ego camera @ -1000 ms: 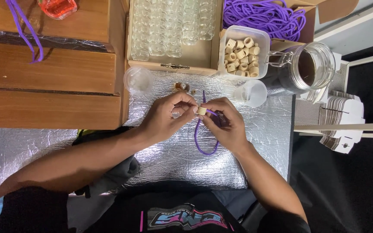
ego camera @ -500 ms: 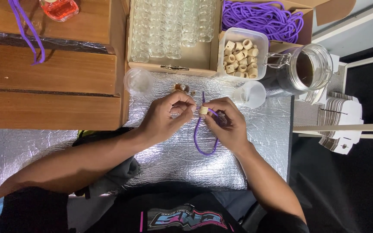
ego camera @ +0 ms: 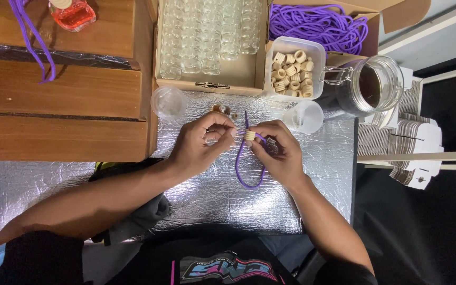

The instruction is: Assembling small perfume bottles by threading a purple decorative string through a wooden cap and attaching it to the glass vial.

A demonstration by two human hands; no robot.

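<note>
My left hand (ego camera: pixel 202 143) and my right hand (ego camera: pixel 278 153) meet over a silver foil mat (ego camera: pixel 212 200). Between their fingertips sits a small pale wooden ring bead (ego camera: pixel 249 135). A purple cord (ego camera: pixel 249 166) runs through the bead; its loop hangs down toward me and a short end sticks up above the bead. My right hand pinches the bead and cord, while my left fingertips pinch the cord just left of the bead.
A clear tub of wooden beads (ego camera: pixel 293 67), a box of small glass bottles (ego camera: pixel 207 37), a box of purple cord (ego camera: pixel 317 24), a glass clip jar (ego camera: pixel 370 84), a white funnel (ego camera: pixel 303 116), a clear cup (ego camera: pixel 169 101), wooden steps (ego camera: pixel 59 105).
Both hands stay in place with tiny finger movements; the bead and cord have barely shifted.
</note>
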